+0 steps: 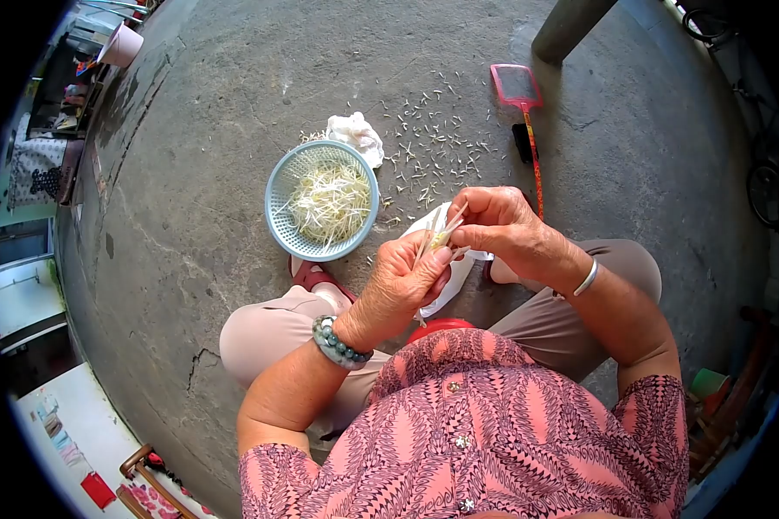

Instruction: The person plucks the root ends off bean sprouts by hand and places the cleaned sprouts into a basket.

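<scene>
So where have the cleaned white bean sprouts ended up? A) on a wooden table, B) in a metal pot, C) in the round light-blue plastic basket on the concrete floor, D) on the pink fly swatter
C: the pile of white bean sprouts lies inside the round light-blue plastic basket on the concrete floor, ahead of the left hand and right hand, which pinch a few sprouts.

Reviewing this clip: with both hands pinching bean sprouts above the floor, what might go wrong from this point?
1. The left hand and right hand pinch the thin sprouts beside the blue basket, not over it, so a cleaned sprout may drop onto the concrete floor.
2. Trimmed bits lie scattered close to the basket and could get mixed in.
</scene>
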